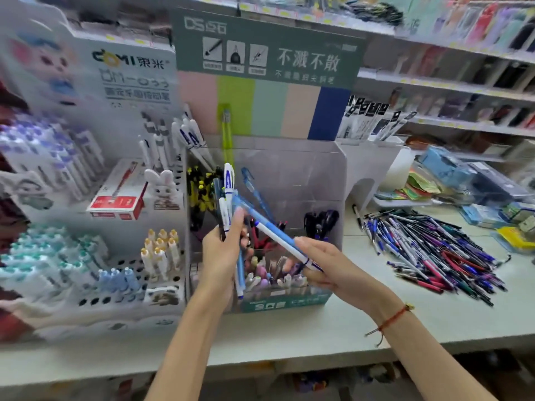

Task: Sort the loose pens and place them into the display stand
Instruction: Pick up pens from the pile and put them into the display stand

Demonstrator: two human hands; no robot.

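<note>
The sorting looks well short of finished: a large heap of loose pens point(428, 247) still lies spread on the counter point(318, 337), well to the right of the right hand's fingers, while only a few pens sit in the clear display stand point(341, 175) just beyond both hands. The left hand point(223, 256) has its fingers curled round a small bunch of blue-and-white pens point(228, 195), which fan upward above the fingertips and hang below the palm. The right hand point(321, 264) pinches one blue-and-white pen point(278, 235) near its lower end between thumb and fingers; the pen slants up and leftward until its far end meets the bunch at the left fingertips, so the step in hand seems to be gathering matching pens before they go into a compartment. Behind the fingers, the stand's lower pockets hold dark-clipped pens and pastel-capped ones; which pocket the blue ones are meant for cannot be told. Above the stand a green header card point(266, 47) reads "DS" followed by two blurred characters, then "不溅不散" in large white type, with a smaller line beneath too soft to read. To the left of the left hand a white rack point(127, 82) carries the brand "DOMI 東米"; a code beneath it, beginning "DM-", is smeared by motion. The pens in the bunch bear blue lettering that cannot be made out.
</note>
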